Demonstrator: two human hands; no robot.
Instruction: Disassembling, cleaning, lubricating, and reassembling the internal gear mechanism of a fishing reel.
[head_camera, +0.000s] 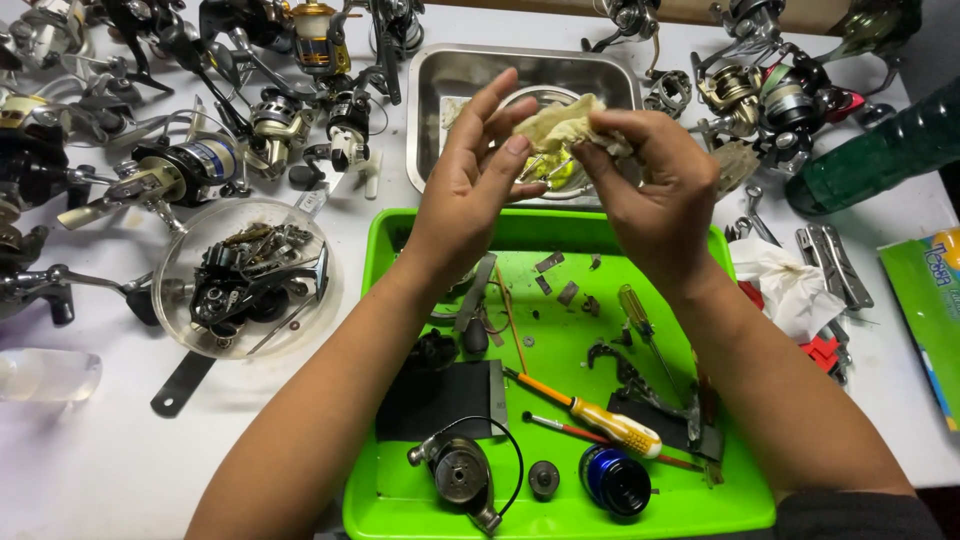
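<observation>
Yellowish rag (568, 124): pinched in right hand (655, 195) fingers, left hand (470, 190) fingertips closed on it; above green tray (400, 500), steel pan (440, 90) behind.

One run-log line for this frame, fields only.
hands: both hold rag over steel pan | left hand | right hand | rag | steel pan | below: green tray with screwdriver

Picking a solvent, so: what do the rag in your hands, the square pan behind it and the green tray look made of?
Rag: soft woven cloth or paper, cream, crumpled and stained.
Square pan: metal, likely stainless steel, with a dull grey sheen and reflections.
Green tray: plastic by its look, bright lime, smooth and glossy with a moulded rim.
</observation>
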